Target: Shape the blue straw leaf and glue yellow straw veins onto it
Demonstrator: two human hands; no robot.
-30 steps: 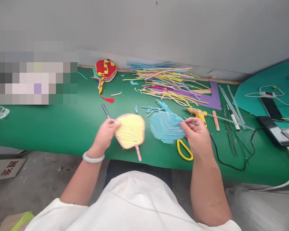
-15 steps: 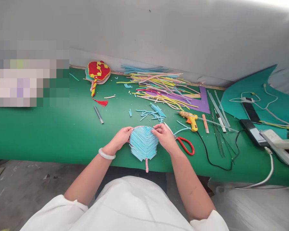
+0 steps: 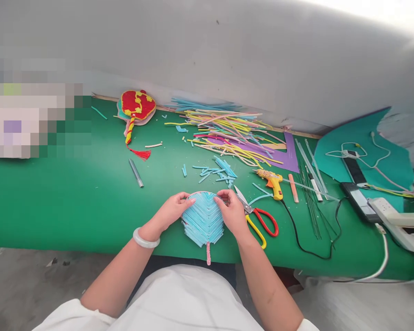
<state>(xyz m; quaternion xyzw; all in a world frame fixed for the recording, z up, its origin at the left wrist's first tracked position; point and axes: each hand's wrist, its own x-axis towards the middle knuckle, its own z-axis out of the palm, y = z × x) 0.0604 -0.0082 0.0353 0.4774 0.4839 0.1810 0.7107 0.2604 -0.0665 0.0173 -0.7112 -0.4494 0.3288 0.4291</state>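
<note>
A small fan-shaped piece, covered with light blue strips in a chevron pattern and ending in a pink handle, lies at the near edge of the green table. My left hand presses its upper left edge, fingers curled over the rim. Its upper right edge is held the same way by my right hand. Both hands grip the piece between them.
Red-and-yellow scissors lie just right of my right hand, a yellow glue gun behind them. A heap of coloured strips and purple sheet lie farther back. A red-and-yellow fan sits far left. Phones, cables and a power strip crowd the right.
A second ago my hands held a yellow fan and a blue strip-covered piece apart; now the blue piece lies over the fan and both hands press its edges.
</note>
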